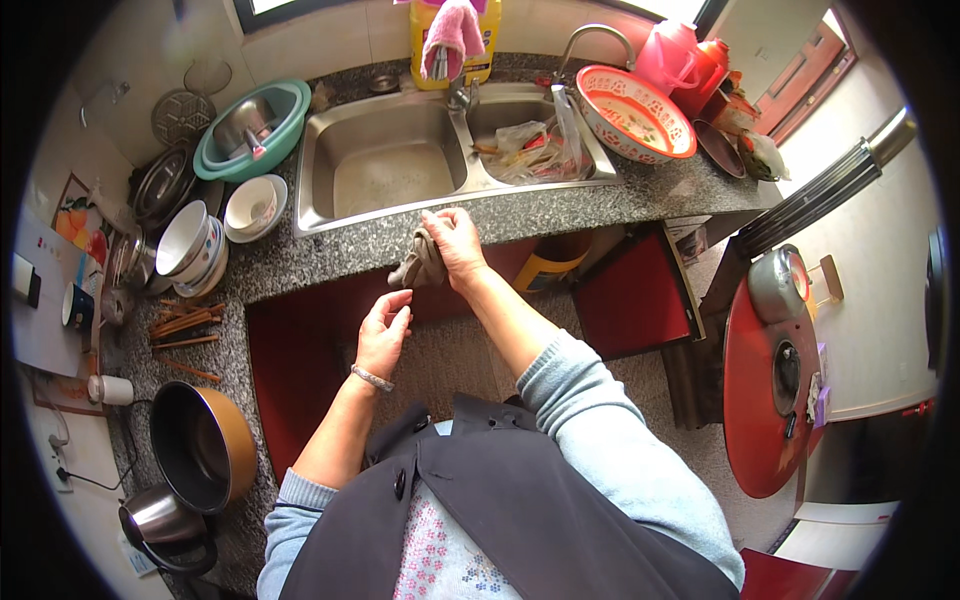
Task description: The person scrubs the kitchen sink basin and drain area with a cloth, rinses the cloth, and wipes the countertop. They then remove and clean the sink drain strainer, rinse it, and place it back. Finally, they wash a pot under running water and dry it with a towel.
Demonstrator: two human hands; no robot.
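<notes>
A crumpled grey-brown cloth [422, 261] hangs from my right hand [457, 246], gripped by the fingers at the granite counter's [352, 247] front edge. Just below and to the left is my left hand [384, 334], its fingers loosely curved and apart, holding nothing. It wears a bracelet [372, 378] at the wrist. Beyond the hands lies a steel double sink [390, 161]. Its left basin holds nothing that I can see; plastic bags [525, 154] fill much of the right one.
Stacked bowls [184, 240], a green basin [296, 112] and chopsticks [186, 324] occupy the left counter, with a large pot [240, 450] and an electric kettle [161, 514] nearer me. An enamel basin [637, 116] stands right of the sink. Below, a red cabinet door [634, 300] hangs open.
</notes>
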